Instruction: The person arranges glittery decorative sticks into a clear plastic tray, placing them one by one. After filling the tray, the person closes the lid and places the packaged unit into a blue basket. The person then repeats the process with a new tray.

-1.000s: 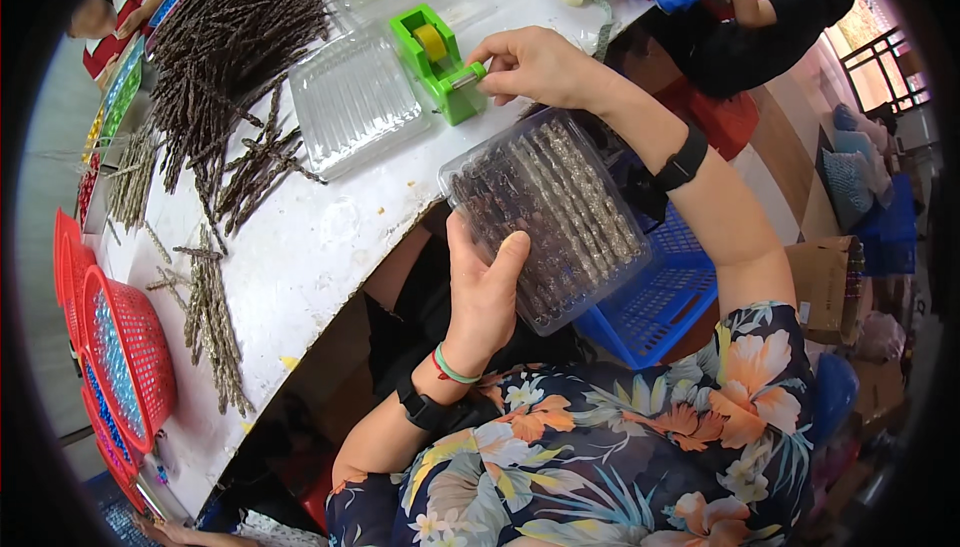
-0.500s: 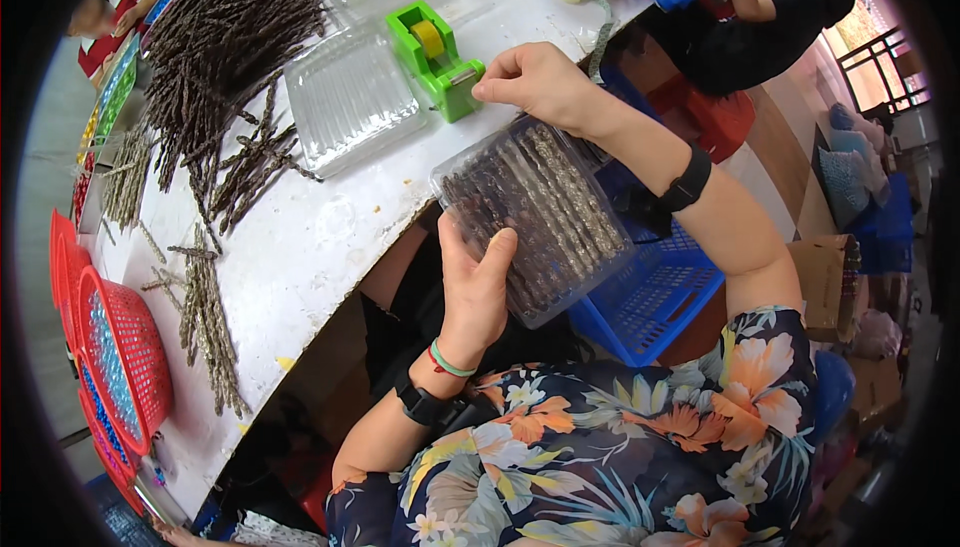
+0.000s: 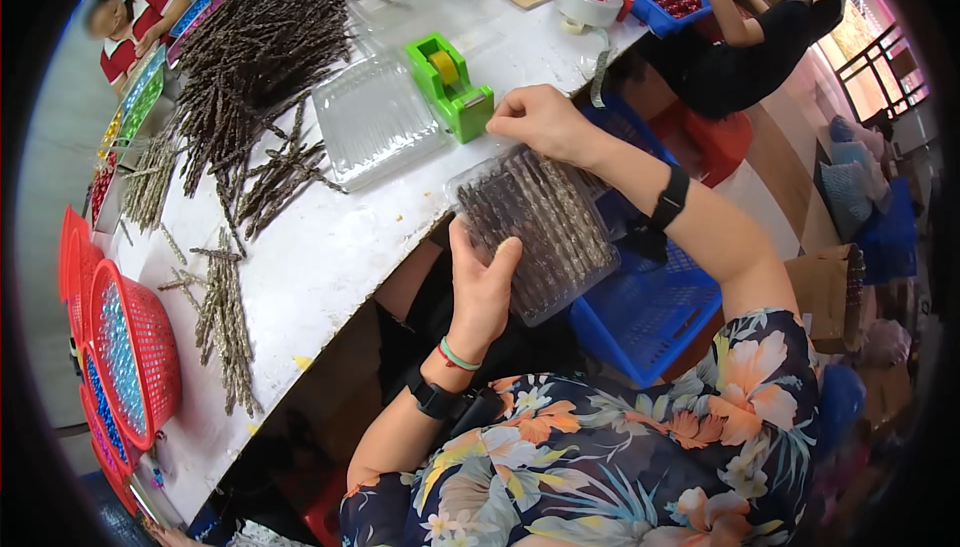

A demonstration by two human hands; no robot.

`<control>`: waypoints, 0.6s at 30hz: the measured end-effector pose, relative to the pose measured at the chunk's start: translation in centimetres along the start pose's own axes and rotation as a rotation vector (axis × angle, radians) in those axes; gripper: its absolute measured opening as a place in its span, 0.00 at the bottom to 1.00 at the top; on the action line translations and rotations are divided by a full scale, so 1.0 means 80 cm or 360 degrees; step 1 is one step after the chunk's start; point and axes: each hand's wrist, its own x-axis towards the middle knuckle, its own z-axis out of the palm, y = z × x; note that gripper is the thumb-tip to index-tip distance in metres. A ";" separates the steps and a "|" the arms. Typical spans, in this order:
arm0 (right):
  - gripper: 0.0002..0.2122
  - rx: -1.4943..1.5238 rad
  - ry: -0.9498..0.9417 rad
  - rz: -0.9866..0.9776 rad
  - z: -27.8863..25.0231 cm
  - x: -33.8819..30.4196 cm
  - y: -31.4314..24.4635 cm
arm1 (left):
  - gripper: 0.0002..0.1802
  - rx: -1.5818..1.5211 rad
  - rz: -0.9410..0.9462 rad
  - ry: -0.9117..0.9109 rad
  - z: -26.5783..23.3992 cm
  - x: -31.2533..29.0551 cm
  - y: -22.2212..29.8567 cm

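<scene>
My left hand (image 3: 480, 292) grips the near left side of a clear plastic box (image 3: 590, 272), its thumb lying on top. Rows of dark and silvery-brown twisted sticks (image 3: 540, 207) show through the plastic. The box is held tilted off the table's edge, over my lap. My right hand (image 3: 540, 122) is pinched closed, fingertips just beyond the box's far edge and beside the cutting end of a green tape dispenser (image 3: 462, 107). What that pinch holds, if anything, is too small to make out. Left of the dispenser lies another clear plastic box piece (image 3: 375, 127).
A large pile of dark twisted sticks (image 3: 255, 57) covers the table's far left, with lighter bundles (image 3: 228, 332) nearer. Red baskets of beads (image 3: 150, 347) line the left edge. A blue crate (image 3: 650, 317) stands below right. Co-workers sit at far left and far right.
My view has shifted a little, so the table sits lower and further right. The box has come slightly nearer the dispenser and my right fingertips. Both hands keep the same grip.
</scene>
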 end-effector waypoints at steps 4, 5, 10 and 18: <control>0.09 0.0311 -0.0204 0.0041 -0.029 -0.024 -0.030 | 0.32 0.0744 0.0354 -0.0015 -0.004 -0.015 0.017; 0.08 0.0385 -0.0379 0.0041 -0.041 -0.035 -0.044 | 0.33 0.1021 0.0421 -0.0021 -0.009 -0.026 0.021; 0.11 0.0192 -0.0707 -0.0061 -0.081 -0.087 -0.089 | 0.25 0.1823 0.1153 -0.0556 -0.019 -0.023 0.072; 0.17 -0.0359 -0.0536 -0.0345 -0.052 -0.145 -0.079 | 0.17 0.2106 0.1644 -0.0863 -0.015 -0.033 0.102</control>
